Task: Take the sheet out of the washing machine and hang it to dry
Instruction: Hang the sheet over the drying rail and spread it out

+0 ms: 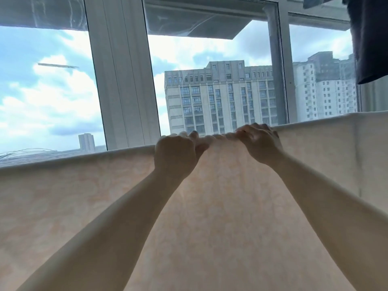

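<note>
Before the window (123, 80), sheet (88, 198) already hung draped over an unseen line, left hand (175, 157) and right hand (259, 141) both gripping its bunched top fold; only spreading seemingly remained.

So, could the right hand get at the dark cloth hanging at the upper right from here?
Probably not right away: the right hand grips the top edge of the sheet, and the dark cloth hangs well above it. Nothing blocks the way.

One sheet (84, 206), two hands, one dark cloth (369, 38), three window panes.
</note>
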